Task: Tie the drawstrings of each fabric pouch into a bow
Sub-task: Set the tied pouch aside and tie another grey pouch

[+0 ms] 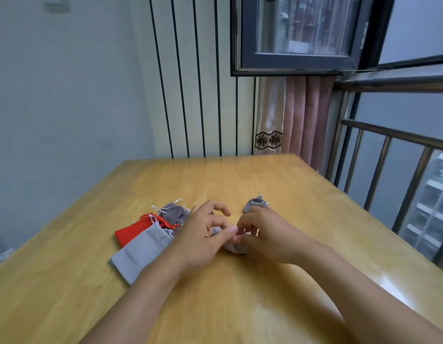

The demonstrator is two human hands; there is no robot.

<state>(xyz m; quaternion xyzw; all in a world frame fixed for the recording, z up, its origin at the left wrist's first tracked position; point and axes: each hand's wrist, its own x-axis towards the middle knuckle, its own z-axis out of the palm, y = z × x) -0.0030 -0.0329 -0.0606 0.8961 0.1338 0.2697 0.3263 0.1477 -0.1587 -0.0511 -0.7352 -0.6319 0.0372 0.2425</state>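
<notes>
A small grey pouch point(234, 247) lies on the wooden table point(240, 180) between my two hands, mostly hidden by them. My left hand point(203, 234) pinches at its top with thumb and forefinger, the other fingers raised. My right hand point(267, 234) has its fingers curled onto the same pouch top; the drawstrings are hidden by my fingers. To the left lie a large grey pouch point(141, 252), a red pouch point(136, 229) and a purple-grey pouch point(174, 211) with loose white strings. Another grey pouch point(255, 204) lies just beyond my right hand.
A metal railing point(389, 155) runs along the table's right side. The striped wall and a curtain point(302, 115) stand behind the far edge. Bare wood stretches in front of my forearms and toward the back.
</notes>
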